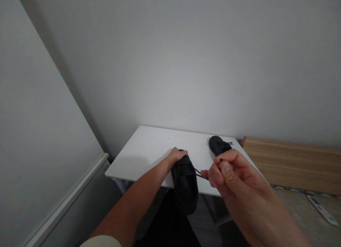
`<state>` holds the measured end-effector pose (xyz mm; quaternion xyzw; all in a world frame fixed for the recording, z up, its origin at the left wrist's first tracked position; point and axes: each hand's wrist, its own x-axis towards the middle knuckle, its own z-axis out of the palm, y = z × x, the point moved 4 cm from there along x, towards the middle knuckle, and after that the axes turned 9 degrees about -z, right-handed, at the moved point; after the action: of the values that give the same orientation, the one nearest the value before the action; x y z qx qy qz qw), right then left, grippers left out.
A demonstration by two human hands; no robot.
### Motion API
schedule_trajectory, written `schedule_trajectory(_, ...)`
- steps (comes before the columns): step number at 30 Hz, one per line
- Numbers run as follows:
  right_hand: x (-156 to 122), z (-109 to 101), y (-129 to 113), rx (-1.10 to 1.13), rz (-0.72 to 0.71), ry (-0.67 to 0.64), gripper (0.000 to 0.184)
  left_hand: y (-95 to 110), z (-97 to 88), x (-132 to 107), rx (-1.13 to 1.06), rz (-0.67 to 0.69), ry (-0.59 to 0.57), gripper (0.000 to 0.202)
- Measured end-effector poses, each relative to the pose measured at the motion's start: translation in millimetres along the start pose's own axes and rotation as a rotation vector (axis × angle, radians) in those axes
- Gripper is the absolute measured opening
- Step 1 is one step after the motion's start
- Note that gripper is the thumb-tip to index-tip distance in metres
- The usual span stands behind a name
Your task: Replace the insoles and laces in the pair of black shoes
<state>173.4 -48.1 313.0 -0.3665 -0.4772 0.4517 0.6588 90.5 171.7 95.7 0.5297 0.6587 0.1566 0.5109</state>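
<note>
Head view: the left hand point(177, 156) has its grip closed over the far end of a black shoe point(184, 185), which it holds tilted across the near edge of the white bench point(144, 147). Just right of the shoe, the right hand point(234, 176) has its grip pressed together, pinching the shoe's thin black lace point(201, 174) between thumb and fingers. A second black shoe point(220, 145) lies at the bench's far right corner, near a wooden board point(290, 163).

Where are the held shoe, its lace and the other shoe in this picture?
Held shoe point(185, 186): head view, on its black upper.
Lace point(201, 175): head view, on the stretch leaving the held shoe.
Other shoe point(217, 144): head view, on its toe.
</note>
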Motion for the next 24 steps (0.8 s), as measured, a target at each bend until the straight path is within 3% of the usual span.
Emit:
schedule_trajectory(8, 18, -10, -20, 0.102, -0.052, 0.142, 0.017, 3, -0.8, -8, 0.027, 0.044, 0.013, 0.058)
schedule_trajectory(16, 53, 9, -6, 0.233, -0.004, 0.233, 0.009, 9, -5.1, -16, -0.034, 0.135, 0.083, 0.045)
schedule_trajectory(21, 80, 12, 3, 0.273, 0.039, 0.260, 0.006, 14, -39.5, -33, -0.155, 0.256, 0.223, 0.035)
schedule_trajectory(24, 88, 6, 8, 0.262, 0.034, 0.288, 0.004, 23, -70.5, -64, -0.290, 0.405, 0.401, 0.028)
